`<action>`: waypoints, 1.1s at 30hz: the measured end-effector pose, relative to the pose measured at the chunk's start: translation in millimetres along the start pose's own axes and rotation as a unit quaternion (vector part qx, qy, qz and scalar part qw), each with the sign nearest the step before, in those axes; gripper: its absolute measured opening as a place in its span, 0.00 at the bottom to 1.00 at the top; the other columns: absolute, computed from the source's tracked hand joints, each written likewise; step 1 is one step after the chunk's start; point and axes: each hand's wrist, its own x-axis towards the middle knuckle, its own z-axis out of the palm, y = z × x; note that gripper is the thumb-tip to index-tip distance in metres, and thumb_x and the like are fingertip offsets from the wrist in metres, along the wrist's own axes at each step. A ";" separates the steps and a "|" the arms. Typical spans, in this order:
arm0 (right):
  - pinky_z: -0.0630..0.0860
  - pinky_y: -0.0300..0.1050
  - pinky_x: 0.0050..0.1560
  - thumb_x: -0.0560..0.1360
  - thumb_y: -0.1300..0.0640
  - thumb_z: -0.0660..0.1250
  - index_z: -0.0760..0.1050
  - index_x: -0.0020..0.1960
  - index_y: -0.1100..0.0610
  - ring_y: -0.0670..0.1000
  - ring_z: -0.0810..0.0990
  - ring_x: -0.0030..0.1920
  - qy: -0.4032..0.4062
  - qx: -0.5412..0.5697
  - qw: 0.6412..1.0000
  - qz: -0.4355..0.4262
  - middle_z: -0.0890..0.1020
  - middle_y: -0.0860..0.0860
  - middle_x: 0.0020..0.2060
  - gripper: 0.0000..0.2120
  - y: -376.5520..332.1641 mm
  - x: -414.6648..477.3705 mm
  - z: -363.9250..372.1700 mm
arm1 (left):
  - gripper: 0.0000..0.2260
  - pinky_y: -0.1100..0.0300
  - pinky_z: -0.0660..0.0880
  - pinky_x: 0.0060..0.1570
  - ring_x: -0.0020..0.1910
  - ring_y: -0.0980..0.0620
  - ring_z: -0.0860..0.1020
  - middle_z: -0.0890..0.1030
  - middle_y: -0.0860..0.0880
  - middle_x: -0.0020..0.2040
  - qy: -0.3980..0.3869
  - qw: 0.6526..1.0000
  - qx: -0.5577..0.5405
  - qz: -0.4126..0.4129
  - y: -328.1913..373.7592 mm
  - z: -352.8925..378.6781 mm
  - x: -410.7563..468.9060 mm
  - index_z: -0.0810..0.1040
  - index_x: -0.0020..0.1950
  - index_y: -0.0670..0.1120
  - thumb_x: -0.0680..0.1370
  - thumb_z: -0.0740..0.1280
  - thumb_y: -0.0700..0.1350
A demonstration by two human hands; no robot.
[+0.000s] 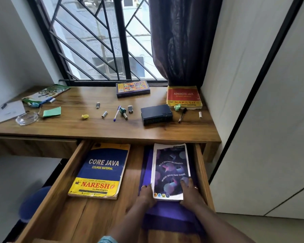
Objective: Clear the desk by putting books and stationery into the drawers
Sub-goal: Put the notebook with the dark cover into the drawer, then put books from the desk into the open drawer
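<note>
A: Head view first. Whereabouts of the dark-covered white-edged notebook?

B: Flat in the pulled-out wooden drawer, right side, atop a purple flat folder. To its left, apart, a blue and yellow Core Java paperback.

A: And the hands?

B: Left hand: fingers stretched, laid against the notebook's left edge, grasping nothing. Right hand: thumb down on the cover, fingers at the right edge, pinching the notebook.

A: Up on the brown wooden desk?

B: Red and yellow Advanced Java book at the back right, beside the dark curtain. Dark rectangular case near it, to the left. Purple patterned box below the barred window. Blue-capped pen, black pen and small battery scattered mid-desk. Green rectangular pad, clear glass ashtray and white papers at the far left.
</note>
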 end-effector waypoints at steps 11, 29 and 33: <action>0.73 0.43 0.59 0.77 0.41 0.60 0.76 0.60 0.56 0.52 0.74 0.61 0.170 -0.025 0.985 -0.018 0.73 0.53 0.64 0.22 -34.0 28.5 -73.3 | 0.12 0.53 0.75 0.50 0.56 0.44 0.79 0.80 0.42 0.58 0.041 0.995 0.057 0.071 39.1 -97.7 13.7 0.77 0.59 0.43 0.78 0.61 0.44; 0.73 0.48 0.59 0.77 0.56 0.61 0.77 0.58 0.61 0.56 0.75 0.61 0.318 -0.030 0.944 0.088 0.75 0.57 0.63 0.14 -33.5 162.6 -231.2 | 0.17 0.58 0.72 0.60 0.63 0.45 0.76 0.75 0.43 0.67 0.118 0.970 0.059 0.203 134.2 -288.6 146.5 0.72 0.69 0.44 0.81 0.57 0.41; 0.70 0.48 0.61 0.77 0.52 0.62 0.73 0.63 0.60 0.58 0.73 0.62 0.274 -0.017 0.955 0.116 0.73 0.58 0.64 0.18 -12.5 226.1 -257.3 | 0.16 0.57 0.71 0.62 0.65 0.44 0.75 0.75 0.42 0.67 0.135 0.972 0.025 0.190 169.6 -303.1 196.5 0.73 0.69 0.43 0.81 0.59 0.40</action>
